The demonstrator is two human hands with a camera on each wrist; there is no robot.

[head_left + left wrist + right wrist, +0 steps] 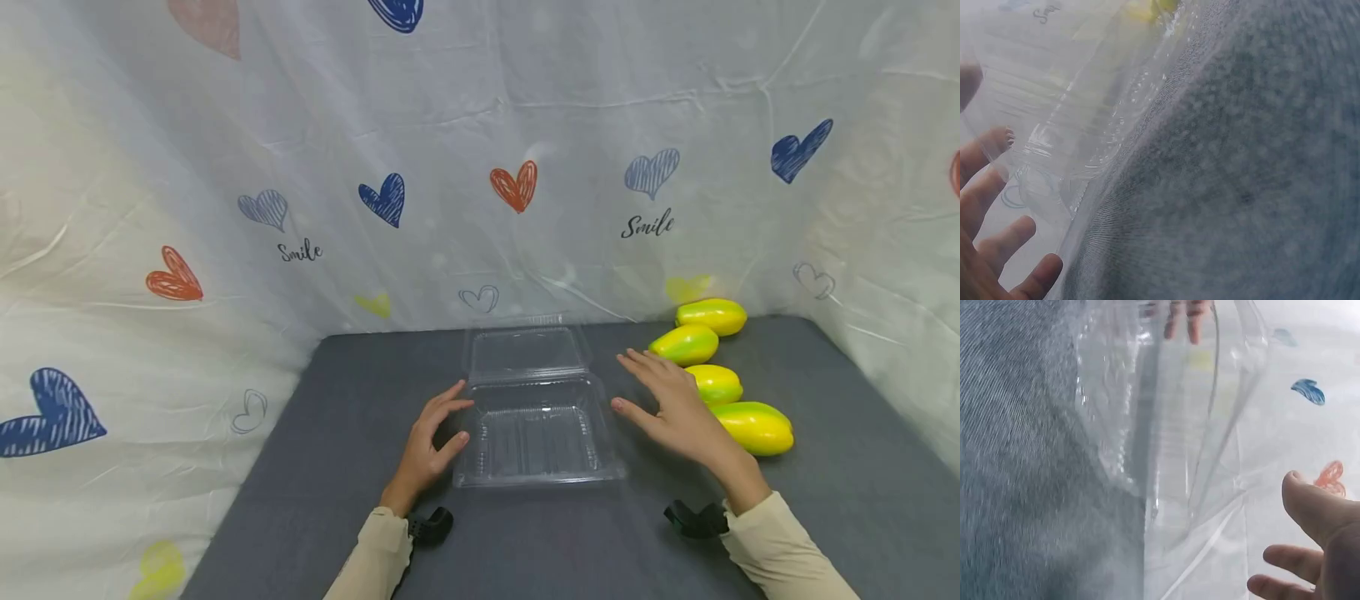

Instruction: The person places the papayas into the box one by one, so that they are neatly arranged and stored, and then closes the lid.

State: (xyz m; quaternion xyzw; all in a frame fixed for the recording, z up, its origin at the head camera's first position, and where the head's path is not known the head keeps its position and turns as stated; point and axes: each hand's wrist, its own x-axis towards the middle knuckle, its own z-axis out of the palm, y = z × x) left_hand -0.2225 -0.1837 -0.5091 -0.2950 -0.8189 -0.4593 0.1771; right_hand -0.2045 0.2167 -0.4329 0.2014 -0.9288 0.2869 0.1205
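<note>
A clear plastic clamshell box [536, 417] lies open at the centre of the grey counter [337, 467], lid hinged back toward 12 o'clock. Only the head view shows four yellow-green mangoes [716, 385] at 2 o'clock. The left hand [431, 442] rests at the box's 9 o'clock edge, fingers loosely curved; the right hand [671, 408] hovers at 3 o'clock, fingers spread, holding nothing.

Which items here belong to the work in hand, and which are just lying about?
In hand:
- clear clamshell box, lid open, empty
- left hand, fingers at the box's left edge
- right hand, open, just right of the box
- four yellow-green mangoes, in a row beside the right hand

Lying about:
- grey table mat
- heart-print sheet behind
</note>
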